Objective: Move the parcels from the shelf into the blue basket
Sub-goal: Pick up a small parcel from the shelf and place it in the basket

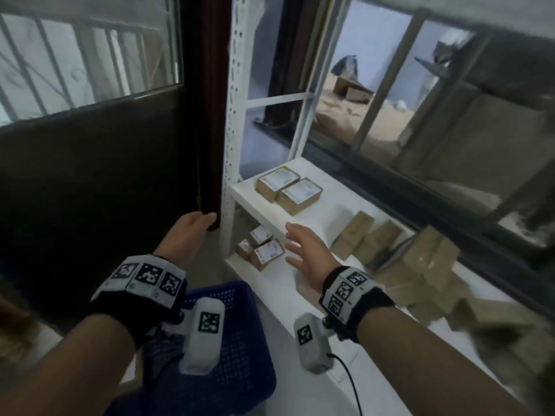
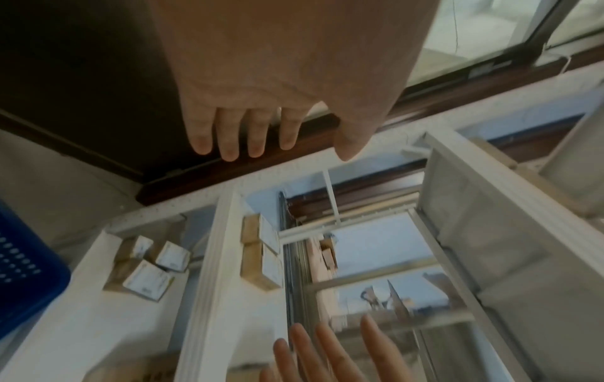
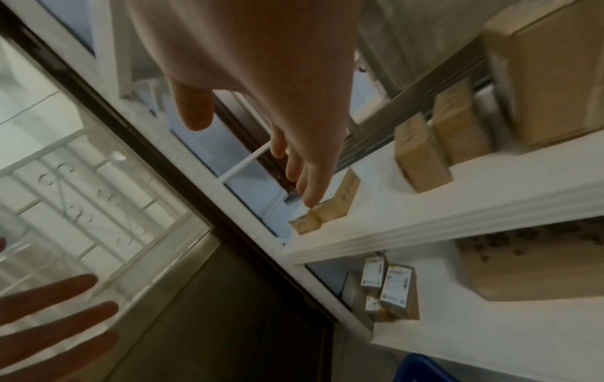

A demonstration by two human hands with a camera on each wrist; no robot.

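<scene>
Two labelled brown parcels (image 1: 289, 187) lie side by side on the upper white shelf (image 1: 327, 217); the left wrist view shows them too (image 2: 261, 258). Three smaller labelled parcels (image 1: 260, 248) sit on the lower shelf (image 1: 270, 283). The blue basket (image 1: 240, 349) stands on the floor under my left wrist. My left hand (image 1: 195, 226) hovers left of the shelf post, fingers straight, holding nothing. My right hand (image 1: 297, 244) is spread in front of the shelf edge, just right of the small parcels, also holding nothing. In the right wrist view its fingertips (image 3: 309, 199) point toward the upper parcels (image 3: 330, 209).
Plain brown boxes (image 1: 369, 238) lean on the upper shelf to the right, with a bigger pile (image 1: 429, 265) beyond. A dark door (image 1: 90, 175) stands left of the perforated white shelf post (image 1: 232, 115). A window frame (image 1: 420, 181) runs behind the shelf.
</scene>
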